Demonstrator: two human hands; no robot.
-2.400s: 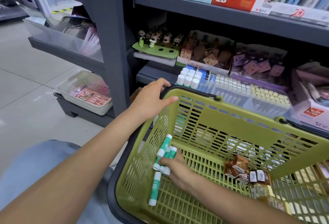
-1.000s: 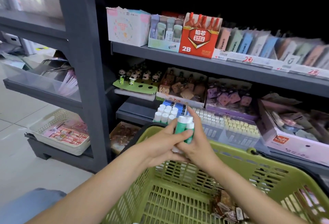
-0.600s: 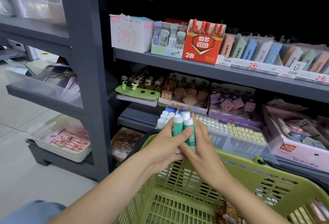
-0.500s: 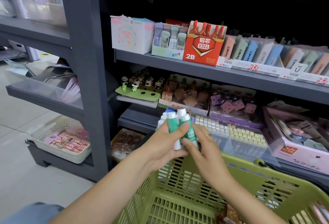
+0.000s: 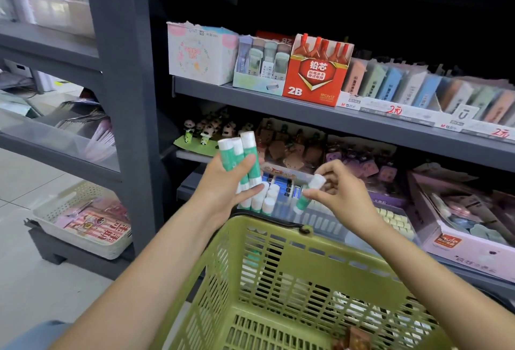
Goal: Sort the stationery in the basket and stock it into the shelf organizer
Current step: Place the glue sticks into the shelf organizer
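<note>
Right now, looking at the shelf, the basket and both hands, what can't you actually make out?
- Head view: the count of glue sticks in the left hand; its fingers hide their lower ends.
- The label on the single glue stick pinched by the right hand: blurred.
- The green basket contents: cut off by the bottom edge.
- Far-right price tags: cut off by the right edge.

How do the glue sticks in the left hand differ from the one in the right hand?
The left hand grips a bunch of glue sticks, upright, above the shelf organizer. The right hand pinches a single glue stick, tilted, low over the organizer. All are green with white caps.
</note>
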